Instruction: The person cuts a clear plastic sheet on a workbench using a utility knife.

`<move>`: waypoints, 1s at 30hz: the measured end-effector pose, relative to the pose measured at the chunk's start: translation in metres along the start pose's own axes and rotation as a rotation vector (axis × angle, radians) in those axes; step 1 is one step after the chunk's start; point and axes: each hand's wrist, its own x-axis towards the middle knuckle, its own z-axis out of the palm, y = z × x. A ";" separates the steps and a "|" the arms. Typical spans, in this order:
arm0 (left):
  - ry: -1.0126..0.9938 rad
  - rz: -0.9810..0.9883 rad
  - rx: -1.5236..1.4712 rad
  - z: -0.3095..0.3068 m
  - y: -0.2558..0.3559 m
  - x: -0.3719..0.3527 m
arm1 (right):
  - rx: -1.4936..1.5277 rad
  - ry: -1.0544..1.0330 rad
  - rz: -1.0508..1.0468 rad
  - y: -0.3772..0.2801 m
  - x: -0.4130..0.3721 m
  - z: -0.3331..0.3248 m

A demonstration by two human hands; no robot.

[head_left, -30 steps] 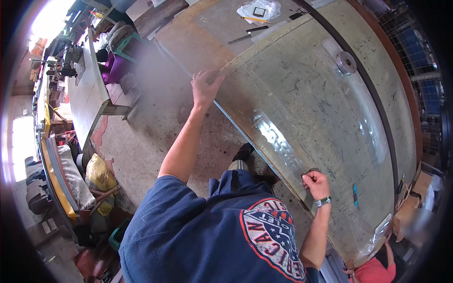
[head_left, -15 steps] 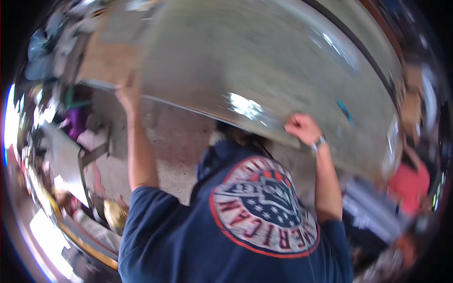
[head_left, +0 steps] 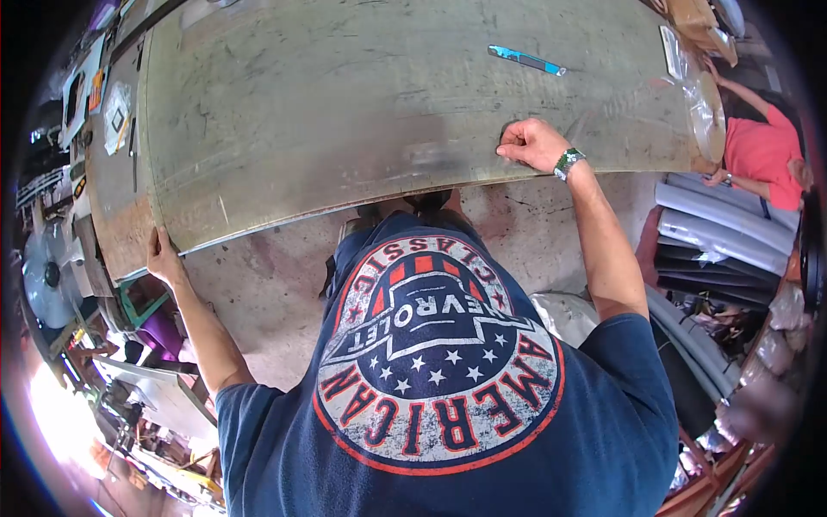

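Along the near edge of a scuffed greenish tabletop (head_left: 345,112), the left hand (head_left: 164,260) touched the left corner; its grip could not be told. Over the tabletop, the right hand (head_left: 536,145) had fingers closed on a small dark object (head_left: 506,129), mostly hidden. Beyond lay a blue cutter (head_left: 527,60); at right was a co-worker (head_left: 762,155) in red.

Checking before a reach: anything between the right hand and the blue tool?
Nothing clearly blocks it: scuffed tabletop lies between the right hand and the blue tool; a dark patch at the fingertips is unclear.
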 end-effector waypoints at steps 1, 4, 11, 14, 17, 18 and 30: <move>-0.005 -0.012 -0.003 -0.001 0.000 0.002 | -0.001 0.022 -0.019 0.004 0.001 0.001; -0.024 -0.035 -0.027 -0.002 -0.002 0.004 | -0.006 0.067 -0.055 0.008 0.002 0.005; -0.036 -0.031 -0.011 -0.004 -0.002 0.006 | -0.062 0.127 -0.054 0.004 -0.002 0.002; -0.042 -0.028 -0.031 -0.004 -0.009 0.010 | -0.122 0.156 -0.045 0.010 0.001 0.005; -0.046 -0.040 -0.066 -0.004 -0.014 0.011 | -0.173 0.162 0.049 0.005 -0.002 0.001; -0.047 -0.046 -0.076 -0.004 -0.016 0.012 | -0.185 0.159 0.093 0.001 -0.004 -0.001; -0.045 -0.033 -0.033 -0.003 -0.017 0.012 | -0.295 0.233 0.239 -0.010 -0.007 -0.001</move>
